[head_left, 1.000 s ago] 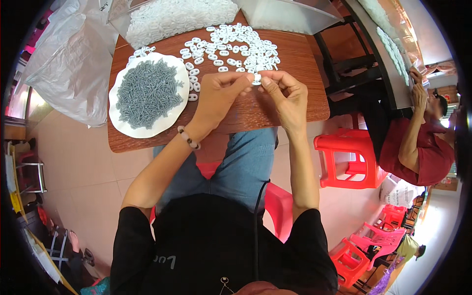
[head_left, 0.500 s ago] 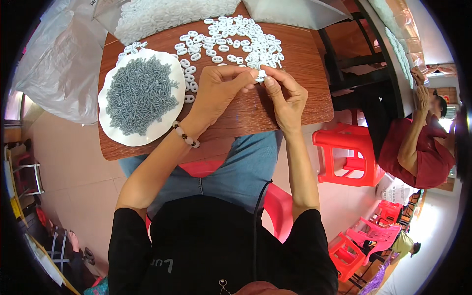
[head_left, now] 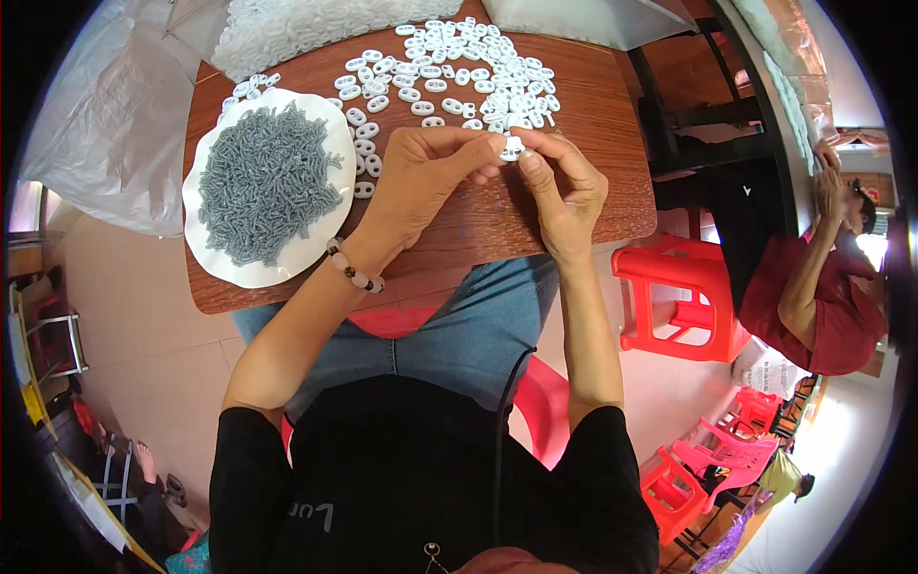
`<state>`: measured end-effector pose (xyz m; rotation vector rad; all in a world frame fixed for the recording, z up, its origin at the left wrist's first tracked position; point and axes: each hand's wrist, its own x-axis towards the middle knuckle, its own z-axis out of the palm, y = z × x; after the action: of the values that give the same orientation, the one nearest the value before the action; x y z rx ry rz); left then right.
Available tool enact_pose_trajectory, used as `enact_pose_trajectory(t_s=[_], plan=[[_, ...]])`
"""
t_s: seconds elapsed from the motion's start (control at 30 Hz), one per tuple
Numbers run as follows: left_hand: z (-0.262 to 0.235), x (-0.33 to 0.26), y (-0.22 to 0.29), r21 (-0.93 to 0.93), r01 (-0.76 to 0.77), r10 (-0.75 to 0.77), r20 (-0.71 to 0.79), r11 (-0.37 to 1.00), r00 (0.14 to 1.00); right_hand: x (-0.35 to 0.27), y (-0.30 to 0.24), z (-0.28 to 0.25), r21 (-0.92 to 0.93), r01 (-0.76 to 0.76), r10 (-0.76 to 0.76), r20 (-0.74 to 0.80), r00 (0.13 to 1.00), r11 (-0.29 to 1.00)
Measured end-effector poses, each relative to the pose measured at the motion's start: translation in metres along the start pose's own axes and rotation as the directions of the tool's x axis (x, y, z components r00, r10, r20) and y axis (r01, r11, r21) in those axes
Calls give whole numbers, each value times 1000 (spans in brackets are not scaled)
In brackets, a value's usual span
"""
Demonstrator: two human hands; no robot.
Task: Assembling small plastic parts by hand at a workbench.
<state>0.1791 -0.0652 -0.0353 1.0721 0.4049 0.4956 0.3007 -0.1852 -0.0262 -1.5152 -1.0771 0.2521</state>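
Between the fingertips of both my hands is a small white plastic piece [head_left: 513,149], held above the near half of the brown table [head_left: 607,163]. My left hand [head_left: 421,182] pinches it from the left with thumb and forefinger. On the other side, the thumb and forefinger of my right hand [head_left: 571,201] close on it too. Whether something smaller is in the fingers is hidden. Just beyond lie many loose white oval pieces with two holes [head_left: 521,86]. To the left, a scalloped white plate [head_left: 194,210] bears a heap of small grey spring-like pieces [head_left: 268,182].
A big heap of white pieces [head_left: 287,38] lies at the table's far edge, beside a pale container [head_left: 593,21]. A clear plastic bag [head_left: 105,143] hangs at far left. On the right are a red stool [head_left: 684,297] and a person in dark red [head_left: 803,297] at another table.
Both hands keep their pinch on the white piece, with barely any finger movement. The whole view has shifted slightly.
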Motion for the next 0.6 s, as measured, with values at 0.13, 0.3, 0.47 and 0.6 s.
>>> enact_pose_trajectory(t_s=[0.13, 0.3, 0.47, 0.6], plan=[[0, 0, -1, 5, -34, 34, 6, 999, 999, 0, 2, 0, 3, -4, 4, 2, 1000, 1000], [-1, 0, -2, 20, -66, 66, 11, 998, 998, 1, 0, 1, -1, -8, 9, 9, 1000, 1000], [-1, -1, -1, 21, -46, 46, 15, 999, 999, 2, 0, 3, 19, 27, -27, -5, 1000, 999], [-1, -2, 0, 32, -45, 44, 18, 998, 999, 2, 0, 3, -2, 40, -40, -5, 999, 999]])
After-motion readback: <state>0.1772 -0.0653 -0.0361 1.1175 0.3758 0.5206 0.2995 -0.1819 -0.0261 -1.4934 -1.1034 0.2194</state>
